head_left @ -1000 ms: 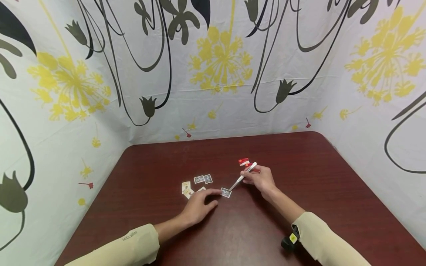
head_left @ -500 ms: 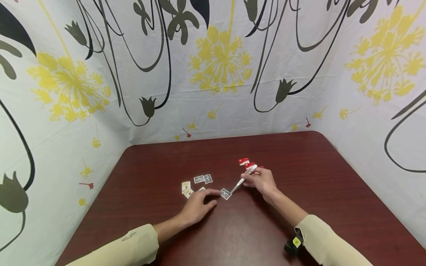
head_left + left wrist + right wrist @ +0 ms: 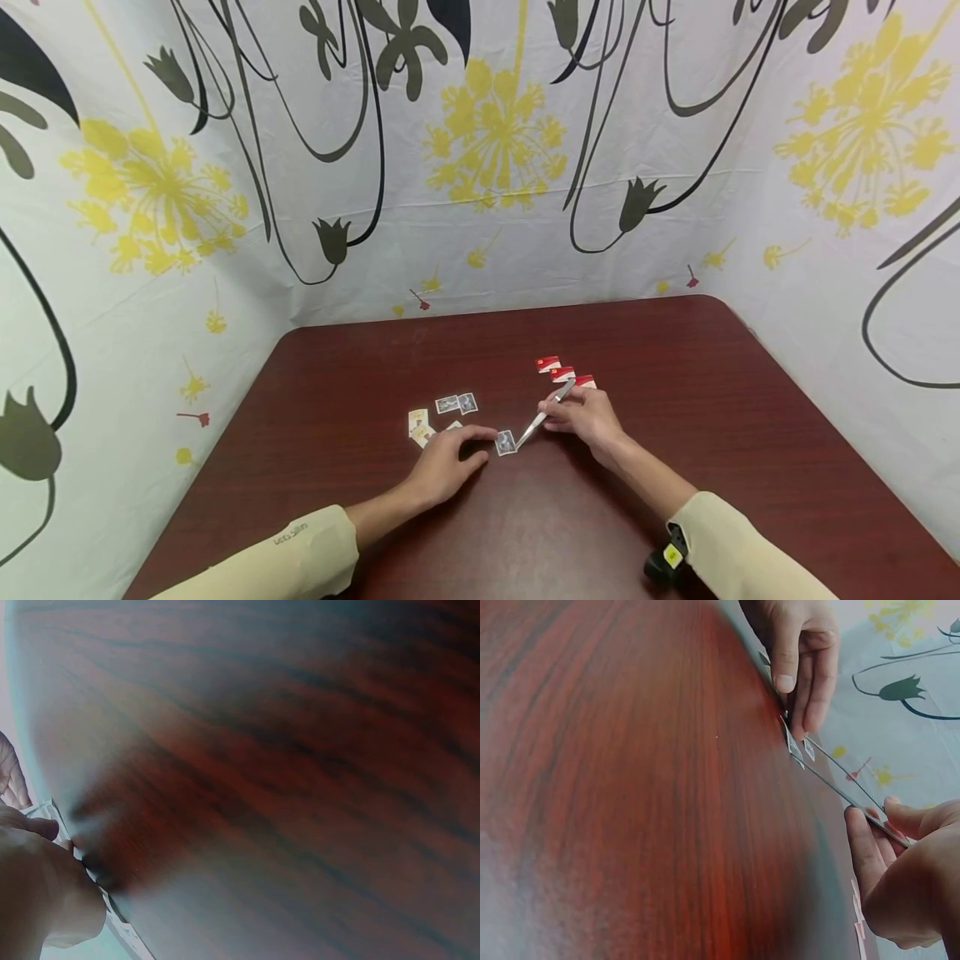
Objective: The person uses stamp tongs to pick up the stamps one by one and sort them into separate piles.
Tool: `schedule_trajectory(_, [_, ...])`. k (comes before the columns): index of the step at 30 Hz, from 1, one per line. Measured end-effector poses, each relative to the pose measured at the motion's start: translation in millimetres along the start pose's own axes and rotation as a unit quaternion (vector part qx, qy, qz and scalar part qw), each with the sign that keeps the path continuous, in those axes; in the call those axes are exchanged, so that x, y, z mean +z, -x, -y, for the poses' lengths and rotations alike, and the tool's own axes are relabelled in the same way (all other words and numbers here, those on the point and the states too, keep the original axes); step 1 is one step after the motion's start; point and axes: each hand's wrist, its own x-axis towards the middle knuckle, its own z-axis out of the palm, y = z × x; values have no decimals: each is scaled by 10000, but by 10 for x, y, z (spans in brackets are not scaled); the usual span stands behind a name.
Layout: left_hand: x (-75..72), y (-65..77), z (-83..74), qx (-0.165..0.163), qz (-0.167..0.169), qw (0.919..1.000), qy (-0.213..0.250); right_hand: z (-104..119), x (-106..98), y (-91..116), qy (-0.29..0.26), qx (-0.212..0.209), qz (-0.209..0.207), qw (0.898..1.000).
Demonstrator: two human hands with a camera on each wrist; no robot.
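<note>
So — grey card (image 3: 506, 442) between hands (image 3: 448, 464) (image 3: 587, 414), left perhaps touching.

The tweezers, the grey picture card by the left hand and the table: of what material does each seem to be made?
Tweezers: probably metal, smooth and silvery, with slim, bright arms. Grey picture card: likely paper, since its edge looks thin; finish unclear. Table: wood or wooden-looking laminate, glossy, with reddish grain and soft reflections.

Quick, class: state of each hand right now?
Left hand: open, at the edge of the small rectangular grey, white-bordered paper card between the hands.
Right hand: closed, holding slim silver metal tweezers.
</note>
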Motion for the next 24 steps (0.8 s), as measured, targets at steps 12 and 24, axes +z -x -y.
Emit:
schedule_trajectory(12, [13, 6, 14, -93, 2, 9999, 38, 64, 82, -168, -298, -395, -101, 9987])
schedule_trajectory(24, [5, -4, 7, -113, -1, 9999, -1, 22, 173, -299, -42, -410, 51, 9991])
